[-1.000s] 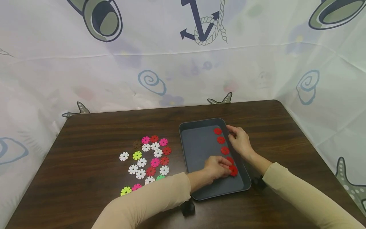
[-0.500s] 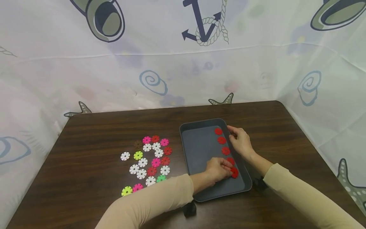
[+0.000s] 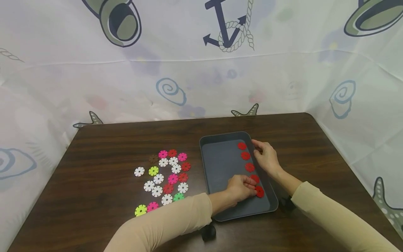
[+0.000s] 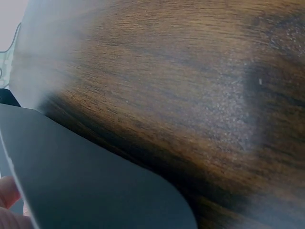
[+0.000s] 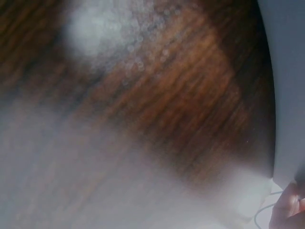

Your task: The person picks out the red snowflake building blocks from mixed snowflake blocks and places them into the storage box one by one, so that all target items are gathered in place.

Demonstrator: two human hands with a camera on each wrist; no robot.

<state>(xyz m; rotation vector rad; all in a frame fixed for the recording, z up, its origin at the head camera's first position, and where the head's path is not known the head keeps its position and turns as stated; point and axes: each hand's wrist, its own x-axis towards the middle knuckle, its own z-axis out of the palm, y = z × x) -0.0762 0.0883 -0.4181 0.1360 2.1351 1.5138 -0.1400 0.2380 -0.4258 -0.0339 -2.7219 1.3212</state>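
Pinching red disc [image 3: 260, 191], apparently, left grip [image 3: 240, 187], right grip [image 3: 266, 156] holding tray [image 3: 218, 161]

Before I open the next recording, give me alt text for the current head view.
A person's left hand touches the nearest of five red discs lined up in a gray tray, the right hand at the tray's right rim. Loose discs in several colors lie left of the tray on a dark table.

And there it was, a dark wood-grain surface [image 3: 94, 168], bearing a slightly slanted grey tray [image 3: 217, 161]! Left of that lay a loose scatter: white discs [image 3: 158, 179], red discs [image 3: 186, 166], pink discs [image 3: 173, 179], two yellow-greens, one green, and a brown disc [image 3: 153, 159] nearly lost against the grain!
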